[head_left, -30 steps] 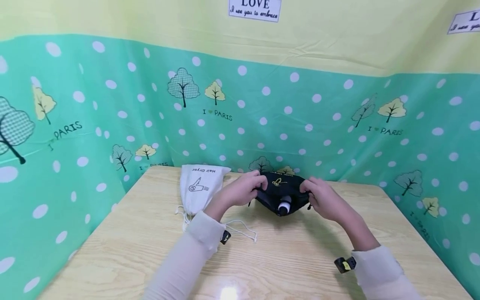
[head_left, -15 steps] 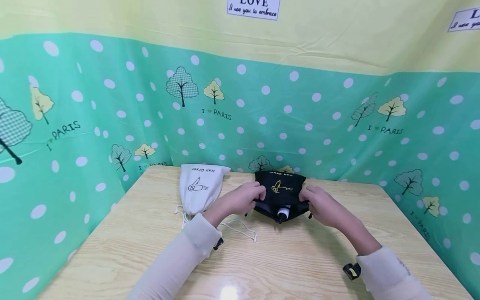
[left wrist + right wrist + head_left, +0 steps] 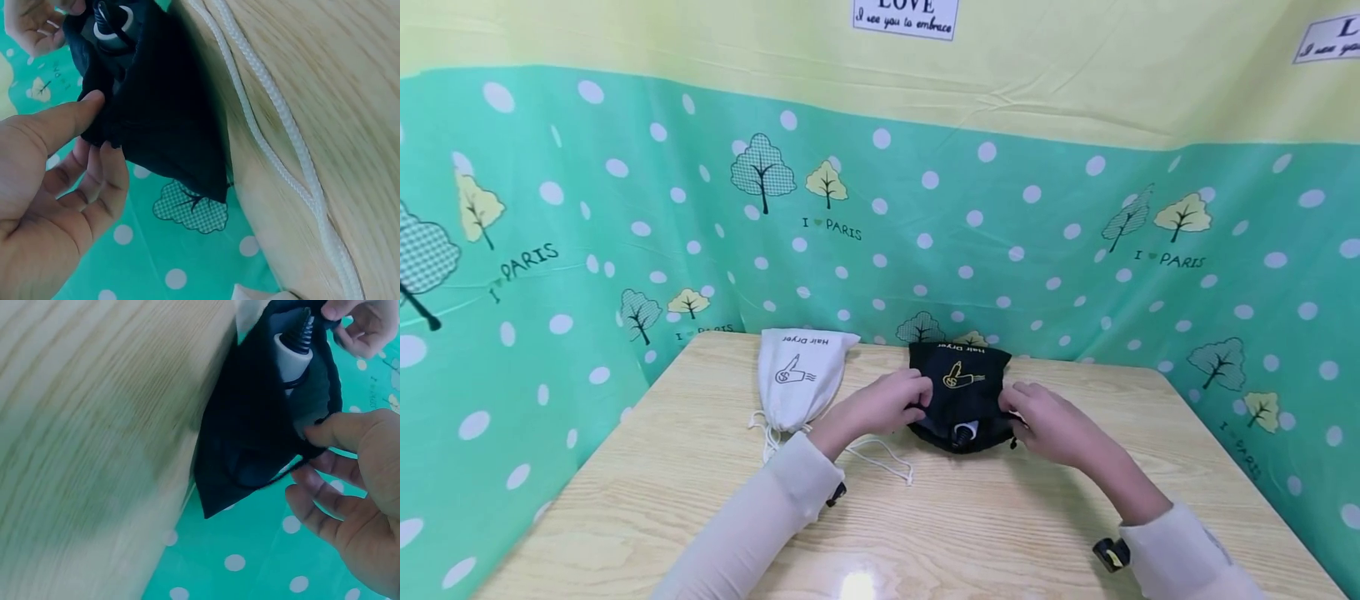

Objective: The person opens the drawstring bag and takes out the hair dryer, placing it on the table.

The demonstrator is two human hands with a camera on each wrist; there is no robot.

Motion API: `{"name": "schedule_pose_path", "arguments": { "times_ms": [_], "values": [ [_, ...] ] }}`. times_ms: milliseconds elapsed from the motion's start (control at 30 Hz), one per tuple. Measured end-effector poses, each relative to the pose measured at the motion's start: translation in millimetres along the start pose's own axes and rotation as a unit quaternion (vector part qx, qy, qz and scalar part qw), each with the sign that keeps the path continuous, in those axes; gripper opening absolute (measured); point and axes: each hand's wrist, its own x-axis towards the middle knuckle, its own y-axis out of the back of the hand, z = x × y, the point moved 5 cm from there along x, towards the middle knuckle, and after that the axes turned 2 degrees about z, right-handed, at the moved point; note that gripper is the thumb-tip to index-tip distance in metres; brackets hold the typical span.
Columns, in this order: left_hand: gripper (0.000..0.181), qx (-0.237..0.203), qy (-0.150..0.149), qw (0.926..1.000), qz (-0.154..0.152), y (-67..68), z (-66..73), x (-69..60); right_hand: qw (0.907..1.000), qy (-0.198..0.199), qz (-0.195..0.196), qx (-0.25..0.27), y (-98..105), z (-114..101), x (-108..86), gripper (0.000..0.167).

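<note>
The mouth of a black drawstring bag lettered "Hair Dryer" is held apart at both sides, near the far edge of the wooden table. One side of the rim is pinched between thumb and fingers of the left hand, the other between those of the right hand; the remaining fingers are loosely bent. Inside the bag, the white-collared end of a corded appliance is exposed. A white drawstring bag is laid to the left.

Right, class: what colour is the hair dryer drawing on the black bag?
The drawing is golden yellow, seen best in the head view.
</note>
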Motion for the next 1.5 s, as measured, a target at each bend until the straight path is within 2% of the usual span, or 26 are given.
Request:
{"name": "schedule_pose_path", "arguments": {
  "times_ms": [167,400,533,700,867,967,1033,1167,1300,1500],
  "values": [
    [0.013,-0.027,-0.008,0.9990,0.035,3.7,0.8,0.6,0.9998,0.005,0.008,-0.019,3.3,-10.4,-1.4,0.026],
    [0.013,-0.044,-0.013,0.9962,0.074,7.7,2.0,-1.6,0.9972,0.026,0.049,-0.051,9.9,-29.5,0.2,0.025],
    [0.013,-0.047,-0.013,0.9944,0.094,7.6,0.9,-1.3,0.9962,0.062,0.057,-0.024,10.4,-41.9,1.9,0.021],
    [0.014,-0.052,0.005,0.9930,0.106,6.5,-1.8,-0.8,0.9959,0.084,0.031,0.017,2.9,-55.3,4.4,0.017],
    [0.013,-0.073,0.033,0.9906,0.111,5.9,-4.0,-1.4,0.9967,0.054,-0.041,0.043,-7.3,-61.9,5.2,0.029],
    [0.012,-0.089,0.043,0.9875,0.123,5.2,-5.4,-0.5,0.9960,0.039,-0.066,0.045,-9.9,-62.4,4.7,0.034],
    [0.013,-0.098,0.046,0.9853,0.132,4.4,-6.1,0.2,0.9964,0.034,-0.066,0.041,-9.9,-62.1,4.5,0.036],
    [0.014,-0.108,0.047,0.9828,0.142,3.9,-6.8,1.0,0.9986,0.025,-0.042,0.018,-11.3,-59.5,3.9,0.039],
    [0.015,-0.109,0.047,0.9822,0.145,4.7,-6.4,1.2,0.9993,-0.006,-0.037,-0.004,-15.0,-52.7,4.7,0.046],
    [0.013,-0.107,0.050,0.9838,0.135,2.0,-3.8,4.6,0.9972,-0.060,-0.043,-0.004,-19.2,-40.4,9.2,0.048]
  ]
}}
